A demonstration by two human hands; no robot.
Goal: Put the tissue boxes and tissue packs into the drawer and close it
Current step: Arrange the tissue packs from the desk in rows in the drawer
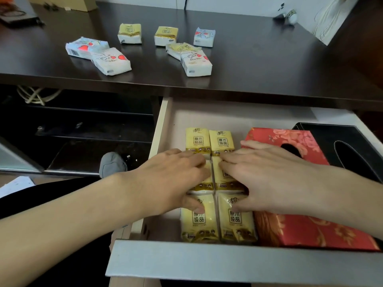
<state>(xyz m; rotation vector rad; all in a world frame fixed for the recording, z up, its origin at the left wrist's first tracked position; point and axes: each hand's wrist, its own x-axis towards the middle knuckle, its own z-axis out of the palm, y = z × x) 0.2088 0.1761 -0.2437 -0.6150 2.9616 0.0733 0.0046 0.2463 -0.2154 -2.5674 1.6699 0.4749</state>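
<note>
1. Six yellow tissue packs [217, 183] lie in two columns, three rows deep, on the floor of the open drawer [228, 259] at lower centre of the frame, edges touching.
2. The left hand [174, 179] and the right hand [263, 175] lie flat, palms down, over the middle row, fingers spread a little and gripping nothing; the fingertips of the two hands nearly meet over the seam between the columns.
3. Both forearms reach in from the lower corners of the frame, wrists low over the drawer's front rail.
4. The step in hand appears to be pressing and squaring the packed rows, not carrying anything.
5. Just right of the packs sits a red tissue box [290, 204], touching them; a black tissue box [352, 150] stands beyond it at the right edge.
6. Seven loose packs [145, 46] lie scattered on the dark desk top [259, 59] in the upper half of the frame, well apart from the drawer.
7. The job looks roughly half done: the next move likely calls for lifting the hands clear, reaching up for the desk packs, and filling the bare strip at the drawer's back before it can be pushed shut.
</note>
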